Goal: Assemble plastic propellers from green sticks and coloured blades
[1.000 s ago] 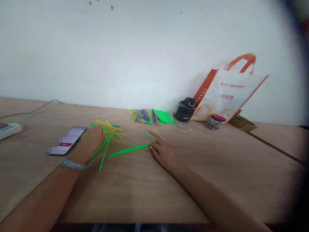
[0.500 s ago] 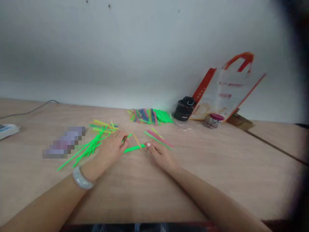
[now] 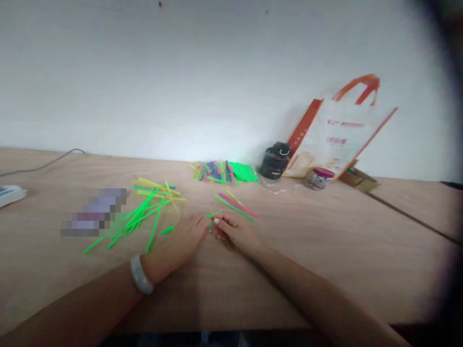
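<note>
Both hands meet at the middle of the wooden table (image 3: 325, 250). My left hand (image 3: 183, 240), a pale bangle on its wrist, lies over a green straw (image 3: 168, 230) whose end sticks out to its left. My right hand (image 3: 233, 233) pinches the other end of it with thumb and fingertips. To the left, several loose green and yellow straws (image 3: 150, 205) lie scattered. A few pink and green straws (image 3: 235, 205) lie just beyond my right hand.
A bundle of mixed-colour straws (image 3: 224, 172) lies near the wall. To its right stand a black jar (image 3: 275, 161), a small pink-lidded jar (image 3: 319, 178) and an orange-and-white bag (image 3: 340, 137). A blurred-out phone (image 3: 96, 214) lies at left, a white device (image 3: 9, 194) at far left.
My left hand has moved from the scattered straws at left across to the middle and now meets my right hand, which stayed nearly in place. The scattered straws were pushed around.
</note>
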`<state>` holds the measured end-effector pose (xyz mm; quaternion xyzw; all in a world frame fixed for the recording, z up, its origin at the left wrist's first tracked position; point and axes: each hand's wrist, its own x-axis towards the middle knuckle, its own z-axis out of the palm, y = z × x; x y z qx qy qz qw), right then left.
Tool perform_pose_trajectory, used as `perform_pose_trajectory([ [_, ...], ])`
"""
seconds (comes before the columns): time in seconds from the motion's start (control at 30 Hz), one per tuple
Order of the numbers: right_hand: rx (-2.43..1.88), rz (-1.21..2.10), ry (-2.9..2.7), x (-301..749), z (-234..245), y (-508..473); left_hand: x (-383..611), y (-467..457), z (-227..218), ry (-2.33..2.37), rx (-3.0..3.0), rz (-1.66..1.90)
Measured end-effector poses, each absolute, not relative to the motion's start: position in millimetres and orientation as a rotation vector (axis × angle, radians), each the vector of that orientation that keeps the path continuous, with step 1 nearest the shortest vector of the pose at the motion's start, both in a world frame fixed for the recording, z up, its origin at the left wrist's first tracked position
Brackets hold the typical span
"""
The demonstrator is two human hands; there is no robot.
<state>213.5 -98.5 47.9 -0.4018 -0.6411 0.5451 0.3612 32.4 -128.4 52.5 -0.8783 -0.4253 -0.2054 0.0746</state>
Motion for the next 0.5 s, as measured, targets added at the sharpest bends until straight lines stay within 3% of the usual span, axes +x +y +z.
perform_pose_trajectory([
  [0.5,-1.056,1.294,-1.727,206.2,48.8,-106.5,38.3,-130.3,57.6,-1.315,-2.652,-0.496],
])
